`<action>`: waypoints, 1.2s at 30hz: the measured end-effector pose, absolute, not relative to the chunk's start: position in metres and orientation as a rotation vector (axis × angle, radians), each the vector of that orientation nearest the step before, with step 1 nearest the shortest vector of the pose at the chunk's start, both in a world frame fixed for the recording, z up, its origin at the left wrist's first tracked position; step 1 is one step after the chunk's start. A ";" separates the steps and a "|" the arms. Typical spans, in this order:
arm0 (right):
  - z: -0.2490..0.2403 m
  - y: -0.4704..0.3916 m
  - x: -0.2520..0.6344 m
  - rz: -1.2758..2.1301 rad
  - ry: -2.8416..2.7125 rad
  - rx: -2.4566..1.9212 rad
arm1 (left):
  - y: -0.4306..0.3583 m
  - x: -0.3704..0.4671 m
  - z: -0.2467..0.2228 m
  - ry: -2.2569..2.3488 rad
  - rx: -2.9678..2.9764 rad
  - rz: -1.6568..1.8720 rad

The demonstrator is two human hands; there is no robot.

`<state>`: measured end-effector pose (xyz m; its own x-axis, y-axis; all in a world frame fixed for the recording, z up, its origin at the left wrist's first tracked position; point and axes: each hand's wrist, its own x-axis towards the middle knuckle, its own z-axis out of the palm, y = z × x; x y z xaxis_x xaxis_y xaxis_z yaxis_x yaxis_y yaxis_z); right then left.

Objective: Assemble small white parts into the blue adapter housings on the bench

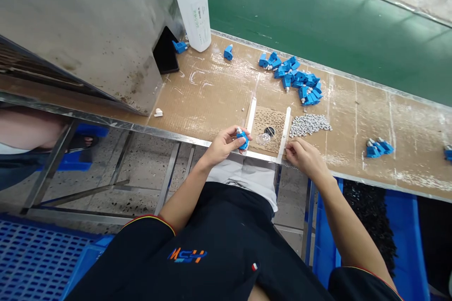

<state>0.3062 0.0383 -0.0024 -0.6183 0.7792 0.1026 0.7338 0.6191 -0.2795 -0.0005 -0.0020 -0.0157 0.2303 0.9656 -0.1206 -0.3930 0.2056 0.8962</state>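
Near the front edge of the cardboard-covered bench, my left hand point(228, 143) is closed on a blue plastic part point(242, 139) with a whitish piece on top. My right hand point(304, 153) rests at the bench edge, just below a pile of small grey pieces point(310, 125). Its fingers are pinched together, and what they hold, if anything, is hidden. Between the hands, two white strips point(283, 134) flank a patch of small dark pieces point(268, 115). A clear round lid point(263, 138) and a small black round dish point(269, 130) lie on that patch.
A heap of blue parts point(294, 77) lies toward the back, with a few more point(379, 148) at right. A white bottle point(196, 14) stands by a metal housing point(88, 23). Behind runs a green belt point(318, 23). Blue bins point(402, 225) sit below; another person's leg point(30, 127) shows left.
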 end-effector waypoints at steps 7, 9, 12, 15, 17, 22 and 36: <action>0.004 0.051 0.329 0.203 -2.640 -1.273 | -0.001 -0.001 -0.017 0.839 0.871 1.116; 0.006 0.050 0.334 0.241 -2.589 -1.295 | -0.001 -0.001 -0.017 0.841 0.864 1.114; 0.005 0.042 0.334 0.333 -2.414 -1.403 | -0.001 0.000 -0.017 0.840 0.854 1.126; 0.001 0.033 0.326 0.389 -2.233 -1.534 | -0.002 0.001 -0.016 0.840 0.853 1.140; -0.003 0.030 0.318 0.406 -2.177 -1.583 | -0.002 0.001 -0.017 0.834 0.853 1.140; -0.003 0.034 0.311 0.435 -2.207 -1.595 | -0.002 0.000 -0.019 0.830 0.846 1.146; 0.005 0.021 0.329 0.556 -2.063 -1.626 | -0.002 -0.001 -0.020 0.817 0.843 1.151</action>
